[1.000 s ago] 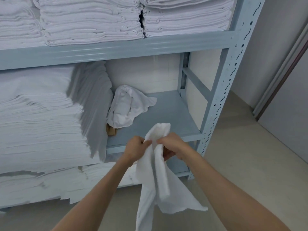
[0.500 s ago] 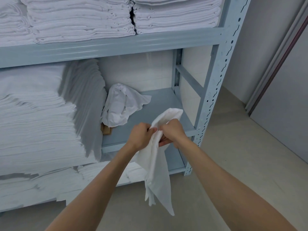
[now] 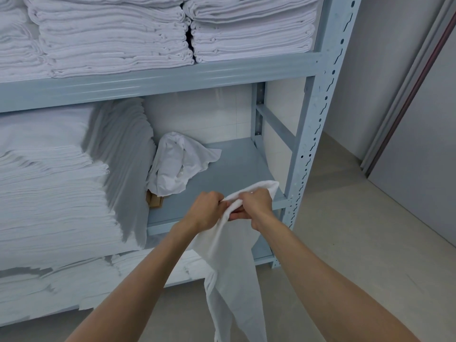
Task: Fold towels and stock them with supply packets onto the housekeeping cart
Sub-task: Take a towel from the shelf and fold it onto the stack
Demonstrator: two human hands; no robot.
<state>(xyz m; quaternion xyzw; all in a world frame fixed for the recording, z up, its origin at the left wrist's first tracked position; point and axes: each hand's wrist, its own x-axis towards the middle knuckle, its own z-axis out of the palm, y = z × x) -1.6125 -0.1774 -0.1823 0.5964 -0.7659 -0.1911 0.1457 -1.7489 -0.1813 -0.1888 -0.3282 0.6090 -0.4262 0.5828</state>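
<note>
Holding: our left hand point(image 3: 206, 211) and right hand point(image 3: 255, 206) both gripped the top edge of a white terry towel point(image 3: 232, 267).
Towel: it hung limp before the front edge of the grey-blue metal shelf point(image 3: 237, 174).
Shelf: a crumpled white cloth point(image 3: 177, 164) lay by its back-left corner.

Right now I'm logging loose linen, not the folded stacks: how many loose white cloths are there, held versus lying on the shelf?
Held towel, gripped by left hand and right hand: 1
Crumpled cloth on the shelf: 1
Total: 2
</note>
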